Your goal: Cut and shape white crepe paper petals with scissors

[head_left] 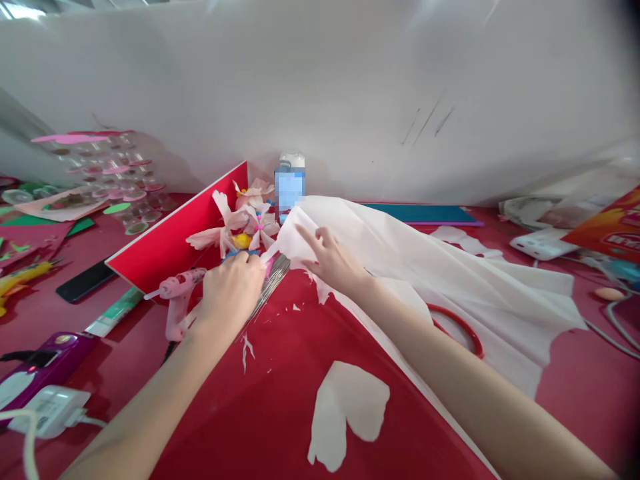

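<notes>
Two-handed pinching going on at the base of a pink crepe-paper flower (pixel 240 227), several petals already bunched, standing beside a pink hot-glue gun (pixel 180 283), with a large white crepe-paper sheet (pixel 440 287) mostly uncut and one heart-shaped cut-out (pixel 345 413) lying loose on a red board (pixel 240 420). Left hand (pixel 233 287) curling downward, grip narrow on the flower's base; right hand (pixel 333 261) reaching forward, grip open, fingers (pixel 307 237) spreading on the sheet.

A glue gun (pixel 176 297) lies left of the large paper sheet (pixel 440 280).
</notes>
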Tool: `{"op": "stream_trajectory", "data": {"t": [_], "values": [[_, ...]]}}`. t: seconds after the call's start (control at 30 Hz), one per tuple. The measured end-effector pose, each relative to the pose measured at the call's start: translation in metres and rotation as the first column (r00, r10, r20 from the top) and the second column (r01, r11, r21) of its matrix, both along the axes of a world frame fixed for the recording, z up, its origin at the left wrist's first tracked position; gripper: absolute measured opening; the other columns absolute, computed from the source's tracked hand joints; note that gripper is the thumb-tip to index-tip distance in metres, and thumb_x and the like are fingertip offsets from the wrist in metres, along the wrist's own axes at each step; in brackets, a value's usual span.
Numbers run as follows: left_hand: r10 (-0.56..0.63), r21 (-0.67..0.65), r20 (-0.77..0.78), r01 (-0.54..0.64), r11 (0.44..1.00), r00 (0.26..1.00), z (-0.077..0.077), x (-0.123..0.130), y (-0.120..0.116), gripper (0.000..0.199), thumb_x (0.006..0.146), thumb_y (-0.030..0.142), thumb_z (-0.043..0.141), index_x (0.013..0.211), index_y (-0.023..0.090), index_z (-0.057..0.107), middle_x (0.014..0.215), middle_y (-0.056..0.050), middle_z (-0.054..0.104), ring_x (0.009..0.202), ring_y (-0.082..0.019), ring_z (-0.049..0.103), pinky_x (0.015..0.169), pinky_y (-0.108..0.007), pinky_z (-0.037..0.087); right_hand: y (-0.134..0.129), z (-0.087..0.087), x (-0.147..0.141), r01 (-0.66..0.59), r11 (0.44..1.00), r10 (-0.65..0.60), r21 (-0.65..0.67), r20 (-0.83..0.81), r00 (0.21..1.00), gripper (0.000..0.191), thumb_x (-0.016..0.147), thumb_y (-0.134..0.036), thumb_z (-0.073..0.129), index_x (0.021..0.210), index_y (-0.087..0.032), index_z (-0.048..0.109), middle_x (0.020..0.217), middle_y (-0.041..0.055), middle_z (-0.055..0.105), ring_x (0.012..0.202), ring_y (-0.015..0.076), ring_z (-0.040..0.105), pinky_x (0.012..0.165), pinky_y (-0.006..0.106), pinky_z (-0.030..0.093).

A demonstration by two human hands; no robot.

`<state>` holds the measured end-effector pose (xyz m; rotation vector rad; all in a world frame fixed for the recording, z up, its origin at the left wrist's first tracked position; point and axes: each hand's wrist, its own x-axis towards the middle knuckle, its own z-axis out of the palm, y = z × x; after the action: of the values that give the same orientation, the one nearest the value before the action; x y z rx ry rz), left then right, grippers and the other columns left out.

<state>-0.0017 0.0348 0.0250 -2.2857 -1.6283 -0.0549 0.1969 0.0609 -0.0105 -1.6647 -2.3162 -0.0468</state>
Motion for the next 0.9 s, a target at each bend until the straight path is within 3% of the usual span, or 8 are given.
{"op": "stream_trajectory", "data": {"t": [0.17,0.33,0.47,0.6,0.7,0.77,0.83,0.9], "values": [[-0.069,0.062,0.034,0.067,0.996,0.997,-0.002,0.005,-0.007,0.042,0.100,0.028,0.026,0.083,0.014,0.062,0.077,-0.010,0.065,0.073,-0.024,0.067,0.047,-0.027,0.030,0.037,0.029,-0.032,-0.126,0.991,0.130,-0.033,0.149,0.980,0.027,0.094,-0.011,0.048,0.117,-0.015,0.062,0.099,0.0116,0.067,0.092,0.0253,0.065,0.075,0.033,0.050],[-0.134,0.131,0.180,0.111,0.985,0.975,-0.003,-0.001,-0.012,0.040,0.098,0.028,0.032,0.069,0.017,0.057,0.067,-0.004,0.059,0.060,-0.017,0.058,0.046,-0.027,0.022,0.055,0.030,-0.027,-0.135,0.990,0.142,-0.048,0.194,0.971,0.012,0.095,-0.016,0.054,0.098,-0.013,0.064,0.100,0.0056,0.067,0.094,0.0194,0.064,0.085,0.039,0.051],[-0.208,0.150,0.475,0.154,0.977,0.855,-0.001,-0.015,-0.021,0.037,0.094,0.026,0.038,0.057,0.021,0.035,0.054,0.003,0.039,0.049,-0.012,0.038,0.050,-0.027,0.024,0.058,0.034,-0.016,-0.080,0.995,0.089,-0.062,0.166,0.982,0.014,0.095,-0.020,0.053,0.093,-0.013,0.065,0.097,0.0060,0.068,0.091,0.0185,0.064,0.085,0.038,0.051],[-0.054,-0.035,0.846,0.157,0.987,0.531,0.001,-0.028,-0.030,0.038,0.090,0.034,0.045,0.057,0.021,0.031,0.052,0.006,0.029,0.047,-0.011,0.033,0.048,-0.025,0.027,0.043,0.046,-0.013,-0.094,0.995,0.096,-0.036,0.058,0.994,0.030,0.096,-0.014,0.048,0.124,-0.013,0.056,0.107,0.0120,0.067,0.095,0.0217,0.063,0.081,0.033,0.049],[0.195,-0.204,0.978,0.136,0.969,0.079,0.005,-0.037,-0.043,0.035,0.078,0.038,0.060,0.056,0.021,0.039,0.052,0.006,0.037,0.044,-0.010,0.038,0.043,-0.022,0.031,0.018,0.053,-0.006,-0.118,0.993,0.118,0.006,-0.034,0.992,0.047,0.094,-0.018,0.051,0.139,-0.017,0.041,0.115,0.0110,0.063,0.092,0.0202,0.063,0.075,0.030,0.049],[0.336,-0.303,0.922,0.179,0.936,-0.194,0.007,-0.044,-0.056,0.026,0.069,0.032,0.067,0.058,0.021,0.046,0.057,0.004,0.050,0.046,-0.010,0.047,0.043,-0.021,0.038,-0.003,0.054,0.007,-0.173,0.983,0.180,0.063,-0.133,0.975,0.030,0.093,-0.019,0.052,0.122,-0.015,0.058,0.111,0.0097,0.063,0.092,0.0189,0.062,0.078,0.029,0.049],[0.444,-0.393,0.831,0.212,0.895,-0.335,0.007,-0.053,-0.070,0.015,0.063,0.022,0.070,0.068,0.022,0.056,0.070,0.002,0.063,0.057,-0.014,0.060,0.048,-0.021,0.047,-0.025,0.053,0.024,-0.249,0.963,0.266,0.102,-0.218,0.939,0.020,0.092,-0.018,0.051,0.105,-0.015,0.065,0.105,0.0086,0.064,0.087,0.0175,0.062,0.076,0.029,0.049],[0.507,-0.463,0.794,0.208,0.862,-0.335,0.003,-0.059,-0.080,0.025,0.060,0.019,0.070,0.084,0.023,0.062,0.077,0.001,0.067,0.059,-0.014,0.063,0.048,-0.020,0.048,-0.048,0.048,0.037,-0.250,0.960,0.276,0.125,-0.290,0.916,0.019,0.091,-0.017,0.050,0.098,-0.016,0.067,0.100,0.0083,0.064,0.084,0.0171,0.061,0.074,0.030,0.049]]}}
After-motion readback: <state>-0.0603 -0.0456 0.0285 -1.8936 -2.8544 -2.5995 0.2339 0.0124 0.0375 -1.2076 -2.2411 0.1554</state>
